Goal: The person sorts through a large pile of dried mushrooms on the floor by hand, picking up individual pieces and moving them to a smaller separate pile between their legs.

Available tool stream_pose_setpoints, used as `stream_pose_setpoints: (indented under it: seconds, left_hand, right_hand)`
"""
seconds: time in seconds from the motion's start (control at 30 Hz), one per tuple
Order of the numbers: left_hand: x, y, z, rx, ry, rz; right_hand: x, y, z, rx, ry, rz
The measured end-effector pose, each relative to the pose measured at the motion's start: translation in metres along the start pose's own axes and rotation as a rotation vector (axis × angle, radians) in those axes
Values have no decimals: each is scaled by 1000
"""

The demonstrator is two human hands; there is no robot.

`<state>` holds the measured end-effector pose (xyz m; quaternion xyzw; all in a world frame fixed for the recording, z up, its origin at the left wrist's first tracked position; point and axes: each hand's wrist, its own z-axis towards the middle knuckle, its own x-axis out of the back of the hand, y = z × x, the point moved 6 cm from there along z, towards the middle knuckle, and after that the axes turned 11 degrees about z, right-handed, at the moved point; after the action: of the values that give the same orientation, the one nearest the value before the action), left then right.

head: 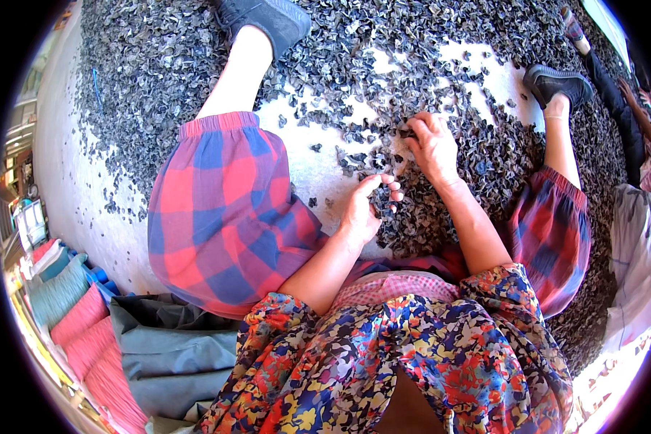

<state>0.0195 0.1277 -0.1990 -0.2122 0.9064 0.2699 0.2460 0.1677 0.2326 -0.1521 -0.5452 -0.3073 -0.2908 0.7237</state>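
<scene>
Dried black wood ear fungus [423,222] lies thickly over a white sheet [314,154] between my outstretched legs. My left hand [364,209] hovers low beside the nearer heap, palm turned towards it and fingers curled. Whether a piece sits inside those fingers cannot be made out. Farther forward and to the right, my right hand [435,146] reaches down to the pieces, its fingertips bent and close together at the fungus. What its fingertips hold, if anything, is hidden. Small loose pieces are scattered over the pale sheet around both hands.
My legs in checked trousers [222,217] flank the work area, with dark shoes [559,87] on the fungus. Folded grey-green cloth [179,347] and pink woven sacks [97,336] lie at left. Another person's arm [643,119] and pale cloth [632,260] are at right.
</scene>
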Motion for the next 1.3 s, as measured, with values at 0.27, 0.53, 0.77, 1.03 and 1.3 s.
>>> stream_pose_setpoints:
  seconds: [0.27,0.53,0.77,1.03,1.3]
  left_hand:
    - [0,10,-4,-39,44,-118]
    - [-3,-12,-4,75,-57,-5]
    - [-30,-20,-11,190,-331,144]
    - [-24,-15,-11,96,-298,198]
    - [-34,-19,-12,115,-390,154]
  right_hand:
    - [-1,-31,2,-149,-447,697]
    - [-95,-119,59,338,-584,83]
    - [-149,-110,101,468,-675,-332]
    - [3,4,24,-142,-438,-387]
    - [112,27,-68,-196,-449,-71]
